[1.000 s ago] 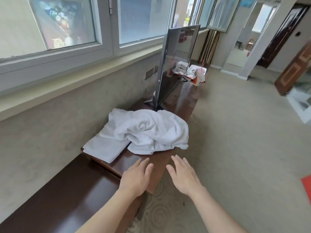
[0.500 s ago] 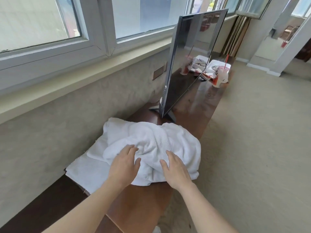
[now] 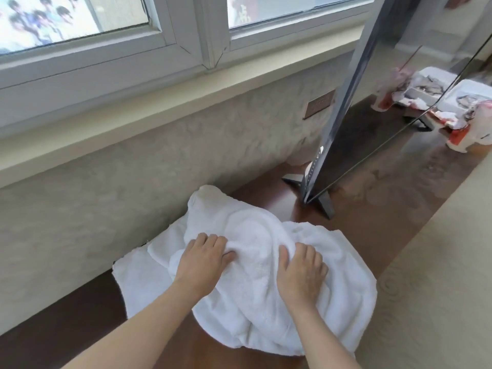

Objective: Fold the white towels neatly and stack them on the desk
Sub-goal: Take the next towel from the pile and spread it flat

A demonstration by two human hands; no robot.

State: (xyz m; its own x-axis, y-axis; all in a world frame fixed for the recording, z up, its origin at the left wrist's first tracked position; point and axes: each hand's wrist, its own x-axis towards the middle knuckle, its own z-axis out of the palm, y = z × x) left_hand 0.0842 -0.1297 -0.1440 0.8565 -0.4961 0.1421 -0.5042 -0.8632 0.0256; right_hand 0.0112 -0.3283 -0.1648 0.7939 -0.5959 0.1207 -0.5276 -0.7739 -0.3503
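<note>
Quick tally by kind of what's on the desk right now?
White towels: 2, crumpled towel over a flatter towel
Television: 1, television
Takeaway cup: 1, cup
Food tray: 1, tray
Total: 5

Fluffy white terry-cloth towels (image 3: 255, 302), glossy dark wooden desk (image 3: 372, 214), rough textured wall (image 3: 106, 187)

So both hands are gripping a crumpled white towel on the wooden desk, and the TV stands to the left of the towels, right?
Not quite: the TV stands to the right of the towels and farther back, as the head view shows. The rest holds: the left hand and the right hand both grip the crumpled white towel on the wooden desk.
</note>
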